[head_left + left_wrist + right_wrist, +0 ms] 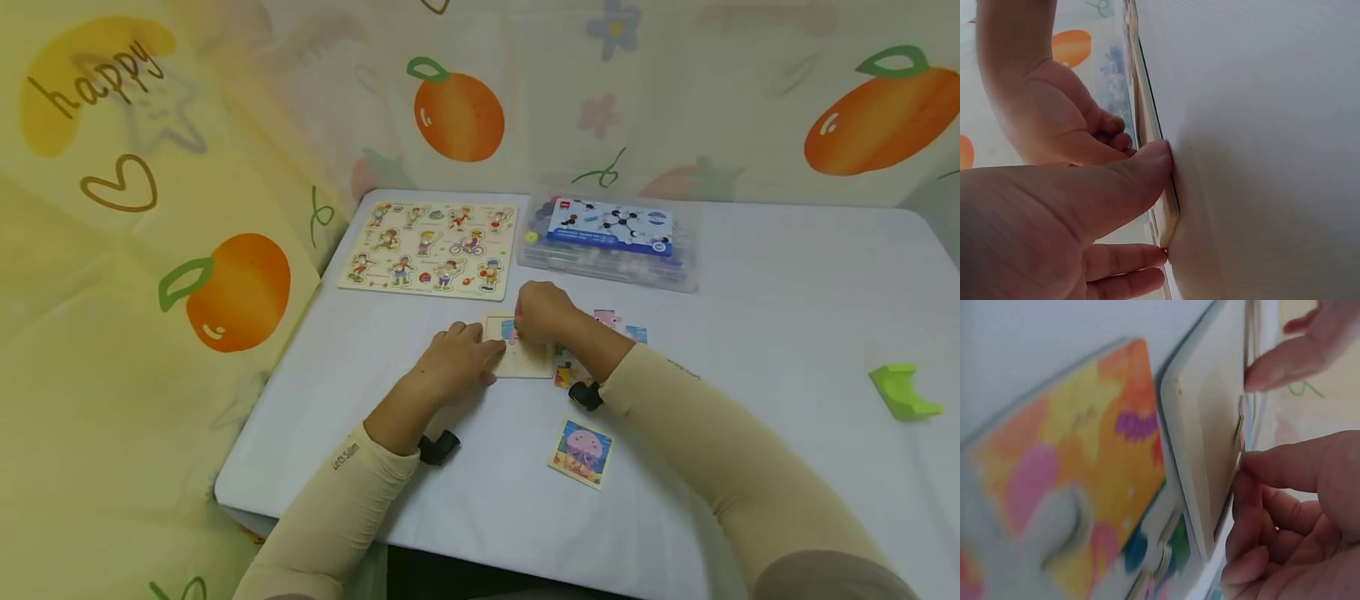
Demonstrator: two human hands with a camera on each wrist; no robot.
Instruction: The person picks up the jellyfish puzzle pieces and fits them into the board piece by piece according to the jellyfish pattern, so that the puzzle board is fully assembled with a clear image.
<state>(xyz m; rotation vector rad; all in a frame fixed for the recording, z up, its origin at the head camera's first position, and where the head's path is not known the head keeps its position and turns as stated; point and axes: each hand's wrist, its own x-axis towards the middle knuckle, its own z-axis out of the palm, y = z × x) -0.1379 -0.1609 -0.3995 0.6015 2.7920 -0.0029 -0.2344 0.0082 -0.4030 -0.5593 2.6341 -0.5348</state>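
Observation:
A small wooden puzzle tray lies on the white table, with a blue-and-pink jigsaw piece inside its frame. My left hand is at the tray's left side, its index finger straight and touching the tray area. In the left wrist view, the thumb presses on the tray's edge. At the tray's upper right, my right hand has curled fingers, thumb and forefinger pinching a puzzle piece that they mostly hide. Loose colourful jigsaw pieces lie right of the tray, partly under the right forearm.
A jellyfish picture card lies nearer the front edge. Behind the tray are a wooden peg board with child figures and a clear plastic case with a blue label. A green plastic piece sits far right.

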